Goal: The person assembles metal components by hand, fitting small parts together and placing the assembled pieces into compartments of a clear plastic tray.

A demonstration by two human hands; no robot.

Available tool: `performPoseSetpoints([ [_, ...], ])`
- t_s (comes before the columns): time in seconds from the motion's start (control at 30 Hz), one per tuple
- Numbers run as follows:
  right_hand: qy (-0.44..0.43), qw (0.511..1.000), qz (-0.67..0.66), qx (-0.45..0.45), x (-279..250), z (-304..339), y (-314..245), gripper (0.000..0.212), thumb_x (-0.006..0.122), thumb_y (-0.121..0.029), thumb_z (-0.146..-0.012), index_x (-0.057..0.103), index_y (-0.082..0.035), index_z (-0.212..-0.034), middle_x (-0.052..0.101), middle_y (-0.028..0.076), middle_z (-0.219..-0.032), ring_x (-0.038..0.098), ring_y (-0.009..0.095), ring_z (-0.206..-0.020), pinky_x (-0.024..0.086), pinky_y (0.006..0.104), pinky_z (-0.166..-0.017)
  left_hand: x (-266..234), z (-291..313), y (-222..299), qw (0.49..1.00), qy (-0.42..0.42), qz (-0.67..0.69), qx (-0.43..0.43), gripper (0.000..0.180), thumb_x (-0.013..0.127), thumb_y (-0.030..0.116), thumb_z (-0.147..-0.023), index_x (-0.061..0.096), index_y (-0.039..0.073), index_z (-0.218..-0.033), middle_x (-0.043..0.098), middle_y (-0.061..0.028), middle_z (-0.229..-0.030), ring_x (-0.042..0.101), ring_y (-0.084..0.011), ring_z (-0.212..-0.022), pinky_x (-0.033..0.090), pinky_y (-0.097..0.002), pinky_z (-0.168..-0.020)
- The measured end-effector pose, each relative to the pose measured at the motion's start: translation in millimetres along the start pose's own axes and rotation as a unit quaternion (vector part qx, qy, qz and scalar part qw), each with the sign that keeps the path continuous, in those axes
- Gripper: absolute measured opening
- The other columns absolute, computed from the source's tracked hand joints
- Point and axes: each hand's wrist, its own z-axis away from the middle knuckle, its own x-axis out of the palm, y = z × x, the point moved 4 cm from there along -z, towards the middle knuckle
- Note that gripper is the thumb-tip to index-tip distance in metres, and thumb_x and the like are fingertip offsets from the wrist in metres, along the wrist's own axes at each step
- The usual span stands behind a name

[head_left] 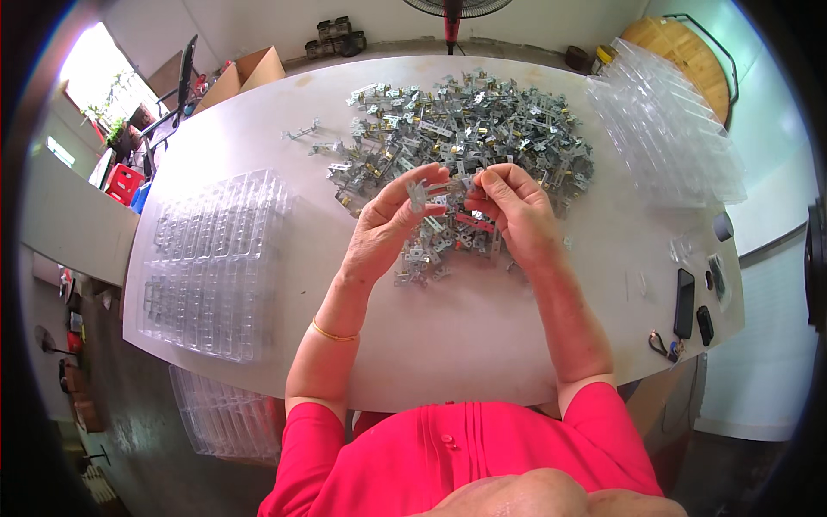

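Over the near side of a big heap of small metal brackets (482, 112), both hands are raised close together. My left hand (389, 215) is closed around a silvery metal bracket (419, 196), which sticks out between thumb and fingers. Just to its right, my right hand (517, 202) pinches a small metal bracket (469, 183) between thumb and forefinger. The two pieces are near each other; I cannot tell whether they touch. Below the hands, more brackets spill toward me, with a red piece (475, 222) among them.
Clear plastic compartment trays (211, 258) lie on the left of the white table (413, 345), some cells holding brackets. Stacked clear trays (663, 129) stand at the far right. A phone (684, 303), a key ring (663, 346) and a tape roll (723, 227) lie near the right edge.
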Motion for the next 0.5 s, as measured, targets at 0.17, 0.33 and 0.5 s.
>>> performPoseSetpoints([
  [0.17,-0.043,0.990,0.135,0.002,10,3,6,0.015,0.062,-0.020,-0.102,0.067,-0.007,-0.099,0.065,0.000,-0.094,0.061,0.006,-0.084,0.054,0.0242,-0.075,-11,-3,-6,0.999,0.009,0.048,0.014,0.041,0.055,0.029,-0.104,0.055,0.001,-0.134,0.063,-0.0150,-0.131,0.058,-0.0281,-0.126,0.050,-0.0435,-0.104],
  [0.33,-0.027,0.958,0.261,-0.116,15,10,3,0.013,0.064,-0.019,-0.101,0.065,-0.006,-0.097,0.061,-0.003,-0.078,0.052,0.004,-0.067,0.046,0.0248,-0.058,-15,-1,-4,0.996,0.048,0.069,-0.019,0.039,0.048,0.032,-0.107,0.058,0.002,-0.129,0.068,-0.0132,-0.119,0.063,-0.0286,-0.120,0.050,-0.0442,-0.104],
  [0.5,-0.014,0.930,0.342,-0.132,19,14,3,0.010,0.065,-0.017,-0.100,0.064,-0.007,-0.098,0.057,-0.002,-0.063,0.047,0.005,-0.054,0.041,0.0269,-0.049,-15,-2,-5,0.994,0.055,0.092,-0.024,0.040,0.046,0.034,-0.108,0.059,0.002,-0.128,0.070,-0.0104,-0.103,0.067,-0.0264,-0.106,0.053,-0.0419,-0.097],
])
